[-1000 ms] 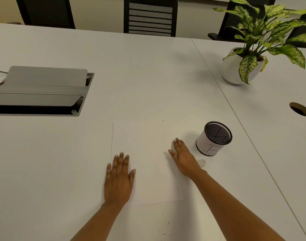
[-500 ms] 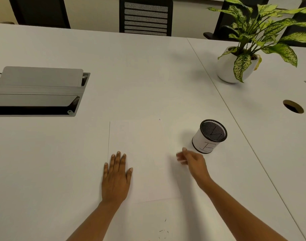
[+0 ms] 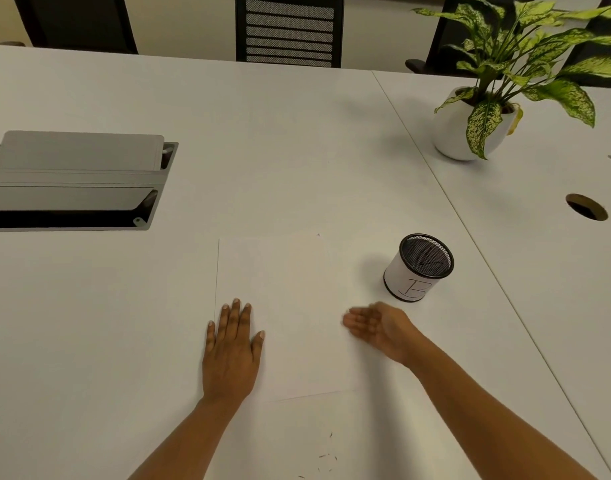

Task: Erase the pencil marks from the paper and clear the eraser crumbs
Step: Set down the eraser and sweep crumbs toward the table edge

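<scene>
A white sheet of paper (image 3: 290,306) lies flat on the white table, with no pencil marks that I can make out. My left hand (image 3: 232,351) rests palm down on the sheet's lower left part, fingers spread. My right hand (image 3: 378,327) hovers at the sheet's right edge, blurred, turned on its side with fingers extended and nothing in it. Several dark eraser crumbs (image 3: 326,455) lie on the table below the sheet's lower edge. No eraser is visible.
A mesh pen cup (image 3: 418,268) with a white wrap stands right of the paper. A potted plant (image 3: 470,126) sits far right, beside a cable hole (image 3: 586,206). An open grey cable box (image 3: 72,181) is at left. Chairs stand behind the table.
My right hand lifted off the paper's right side, where it lay flat, and swept toward me, now turned on edge. The small white piece beside it is hidden. My left hand stays put.
</scene>
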The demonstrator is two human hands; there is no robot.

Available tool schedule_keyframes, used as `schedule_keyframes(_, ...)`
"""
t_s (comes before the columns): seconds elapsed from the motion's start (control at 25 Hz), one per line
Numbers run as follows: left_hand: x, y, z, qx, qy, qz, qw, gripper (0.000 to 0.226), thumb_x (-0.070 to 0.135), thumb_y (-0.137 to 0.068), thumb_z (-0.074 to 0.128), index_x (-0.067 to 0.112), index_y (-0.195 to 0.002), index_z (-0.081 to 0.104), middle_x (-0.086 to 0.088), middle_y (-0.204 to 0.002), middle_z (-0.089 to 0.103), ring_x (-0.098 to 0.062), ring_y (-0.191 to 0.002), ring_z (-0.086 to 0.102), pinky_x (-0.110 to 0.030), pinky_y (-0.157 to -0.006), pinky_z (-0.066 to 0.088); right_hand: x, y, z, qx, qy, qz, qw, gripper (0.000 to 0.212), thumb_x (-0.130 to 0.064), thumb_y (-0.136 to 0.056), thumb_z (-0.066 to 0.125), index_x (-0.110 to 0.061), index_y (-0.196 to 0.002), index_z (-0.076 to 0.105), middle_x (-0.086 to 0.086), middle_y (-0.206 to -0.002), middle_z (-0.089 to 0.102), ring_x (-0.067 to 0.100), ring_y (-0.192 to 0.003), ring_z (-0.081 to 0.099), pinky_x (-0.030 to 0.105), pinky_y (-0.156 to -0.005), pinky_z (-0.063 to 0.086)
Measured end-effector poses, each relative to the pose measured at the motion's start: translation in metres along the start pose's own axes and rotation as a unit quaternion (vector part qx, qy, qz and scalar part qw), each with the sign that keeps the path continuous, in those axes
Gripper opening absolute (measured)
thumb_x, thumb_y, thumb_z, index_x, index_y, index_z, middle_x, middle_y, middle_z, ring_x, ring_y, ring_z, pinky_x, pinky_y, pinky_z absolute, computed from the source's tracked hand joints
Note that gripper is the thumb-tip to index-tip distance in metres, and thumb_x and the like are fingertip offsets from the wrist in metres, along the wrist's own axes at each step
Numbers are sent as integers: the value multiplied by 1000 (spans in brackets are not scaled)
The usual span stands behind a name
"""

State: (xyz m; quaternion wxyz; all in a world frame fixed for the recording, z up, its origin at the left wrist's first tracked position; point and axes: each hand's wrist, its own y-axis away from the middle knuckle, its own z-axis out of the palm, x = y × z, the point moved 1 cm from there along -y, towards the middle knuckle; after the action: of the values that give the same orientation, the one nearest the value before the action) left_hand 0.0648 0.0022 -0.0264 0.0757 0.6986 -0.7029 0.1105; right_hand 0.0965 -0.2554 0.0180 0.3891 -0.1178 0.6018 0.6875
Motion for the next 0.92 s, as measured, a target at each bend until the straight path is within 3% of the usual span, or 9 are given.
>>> schedule_keyframes(0.2,2,0,-2,-5,-10,-13,1000,70,45,-97,3,3,-128,51,-16,-133,52,-31,-121,51,-44,-103,32,12,38,-29,-23,252,116,960,35,-14,-88,35,2,-79,65,12,-64,70,18,-52,65,22,-47,51)
schedule_keyframes(0.28,2,0,-2,-8,-15,-16,1000,71,45,-97,4,2,-126,52,-17,-131,53,-32,-119,52,-49,-97,32,6,30,-25,-34,157,44,986,37,-16,-91,32,1,-82,64,13,-71,71,19,-61,67,25,-55,54)
schedule_keyframes(0.4,1,-1,-2,-12,-20,-16,1000,72,45,-97,4,2,-126,53,-17,-131,53,-33,-119,52,-51,-96,30,0,14,-11,-43,-49,-64,996,36,-19,-97,28,0,-108,57,15,-105,64,21,-94,63,28,-80,50)
schedule_keyframes(0.52,2,-1,-2,-4,-2,-9,1000,78,51,-94,-2,3,-131,48,-16,-137,46,-32,-127,44,-48,-102,27,14,10,-15,-51,-65,-30,996,36,-20,-98,28,0,-108,56,13,-101,67,21,-91,65,29,-79,52)
schedule_keyframes(0.6,3,-2,-3,-5,3,-10,1000,78,51,-94,-2,3,-131,47,-16,-138,46,-32,-127,43,-47,-102,27,22,25,-21,-21,99,33,994,36,-16,-93,32,1,-87,63,13,-75,71,22,-66,68,29,-63,54)
schedule_keyframes(0.68,3,-1,-4,-19,2,-13,1000,75,49,-95,1,2,-129,50,-17,-135,49,-33,-124,47,-49,-100,28,19,41,-24,21,337,65,939,36,-15,-87,37,-2,-67,64,9,-57,65,19,-46,59,22,-50,49)
schedule_keyframes(0.76,4,-1,-5,-27,1,-13,1000,75,49,-95,1,2,-129,49,-17,-136,49,-33,-124,46,-49,-100,26,11,44,-20,52,432,-2,900,38,-15,-86,40,-5,-58,63,7,-52,59,16,-41,51,17,-44,43)
schedule_keyframes(0.84,3,-1,-4,-26,2,-10,1000,77,50,-94,-1,3,-131,48,-16,-137,47,-32,-127,44,-48,-102,25,4,36,-10,70,370,-164,912,34,-11,-88,42,-6,-63,64,6,-59,60,16,-50,54,15,-46,43)
schedule_keyframes(0.92,3,-1,-4,-24,4,-6,1000,78,52,-93,-2,4,-132,47,-15,-138,45,-32,-128,43,-46,-103,24,2,29,1,59,371,-299,877,25,-12,-93,42,-7,-91,67,1,-89,66,14,-82,61,13,-69,46)
